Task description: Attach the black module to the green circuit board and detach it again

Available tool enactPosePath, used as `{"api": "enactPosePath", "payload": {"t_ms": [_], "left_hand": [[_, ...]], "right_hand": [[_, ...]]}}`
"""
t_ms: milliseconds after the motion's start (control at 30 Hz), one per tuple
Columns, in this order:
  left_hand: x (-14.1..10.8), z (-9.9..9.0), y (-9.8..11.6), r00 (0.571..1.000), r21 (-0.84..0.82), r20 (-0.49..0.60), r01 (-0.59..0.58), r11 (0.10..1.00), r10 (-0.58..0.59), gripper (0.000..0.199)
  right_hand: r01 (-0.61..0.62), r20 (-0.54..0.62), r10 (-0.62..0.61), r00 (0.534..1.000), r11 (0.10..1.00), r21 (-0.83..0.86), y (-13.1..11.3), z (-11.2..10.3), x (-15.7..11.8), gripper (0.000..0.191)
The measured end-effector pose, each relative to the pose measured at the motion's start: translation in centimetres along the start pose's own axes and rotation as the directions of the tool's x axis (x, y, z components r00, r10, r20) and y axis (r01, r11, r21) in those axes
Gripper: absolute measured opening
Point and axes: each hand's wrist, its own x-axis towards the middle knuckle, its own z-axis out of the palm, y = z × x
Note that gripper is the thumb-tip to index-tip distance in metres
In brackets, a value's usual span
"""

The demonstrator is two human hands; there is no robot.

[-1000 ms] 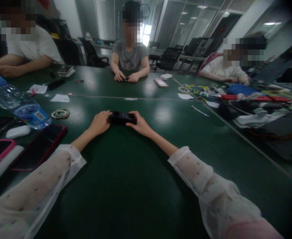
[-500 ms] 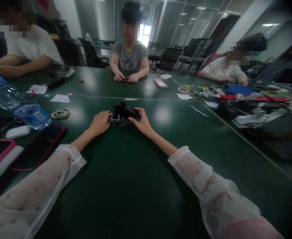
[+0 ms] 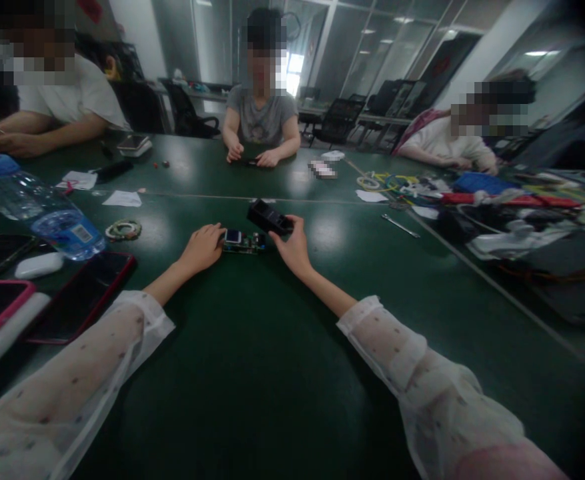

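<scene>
A green circuit board (image 3: 245,243) with a small dark screen lies flat on the dark green table (image 3: 232,333). My left hand (image 3: 203,247) rests at the board's left end, its fingertips touching or gripping that edge. Up and to the right of the board, my right hand (image 3: 293,245) holds a black rectangular case (image 3: 268,217) between thumb and fingers. The case is tilted and raised, apart from the board, with its open or recessed side partly showing.
On the left are a water bottle (image 3: 67,223), phones (image 3: 85,293), a white case (image 3: 39,265) and a bracelet (image 3: 123,230). A wrench (image 3: 400,225) and cables (image 3: 387,181) lie right. Three people sit around the table.
My right hand has moved the black case up and right, off the circuit board, which now shows more fully. My left hand stays at the board's left end.
</scene>
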Motion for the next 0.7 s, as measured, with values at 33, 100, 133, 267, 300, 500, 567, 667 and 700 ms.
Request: {"api": "enactPosePath", "payload": {"t_ms": [33, 100, 133, 267, 300, 500, 567, 667, 700], "left_hand": [[0.0, 0.0, 0.0, 1.0, -0.005, 0.003, 0.002, 1.0, -0.002, 0.046], [0.0, 0.0, 0.0, 1.0, -0.011, 0.01, 0.006, 1.0, -0.006, 0.046], [0.0, 0.0, 0.0, 1.0, -0.011, 0.014, 0.008, 1.0, -0.008, 0.046], [0.0, -0.2, 0.0, 1.0, 0.004, 0.024, 0.013, 1.0, -0.013, 0.047], [0.0, -0.3, 0.1, 1.0, 0.008, 0.024, 0.014, 1.0, -0.014, 0.047], [0.0, -0.3, 0.2, 1.0, 0.001, 0.017, 0.01, 1.0, -0.01, 0.046], [0.0, -0.2, 0.1, 1.0, -0.007, 0.014, 0.009, 1.0, -0.008, 0.046], [0.0, 0.0, -0.1, 1.0, -0.013, 0.016, 0.015, 1.0, -0.014, 0.046], [0.0, 0.0, -0.1, 1.0, -0.016, 0.016, 0.016, 1.0, -0.016, 0.046]], "right_hand": [[-0.006, -0.002, 0.006, 1.0, 1.0, -0.008, 0.2, 0.0, 0.0, 0.051], [-0.027, -0.006, 0.027, 1.0, 0.999, -0.022, 0.8, 0.1, 0.1, 0.051], [-0.046, -0.007, 0.046, 0.999, 0.999, -0.026, 1.1, 0.2, 0.2, 0.051], [-0.142, 0.001, 0.142, 0.99, 0.989, -0.041, 2.2, 0.4, 0.2, 0.051], [-0.153, 0.002, 0.153, 0.988, 0.987, -0.049, 2.4, 0.4, 0.2, 0.051], [-0.113, -0.028, 0.111, 0.993, 0.986, -0.12, 2.9, 0.4, 0.2, 0.056], [-0.115, -0.02, 0.114, 0.993, 0.986, -0.12, 2.8, 0.4, 0.2, 0.059], [-0.118, -0.017, 0.116, 0.993, 0.986, -0.116, 2.9, 0.4, 0.1, 0.059], [-0.117, -0.02, 0.116, 0.993, 0.986, -0.118, 2.9, 0.4, 0.1, 0.058]]}}
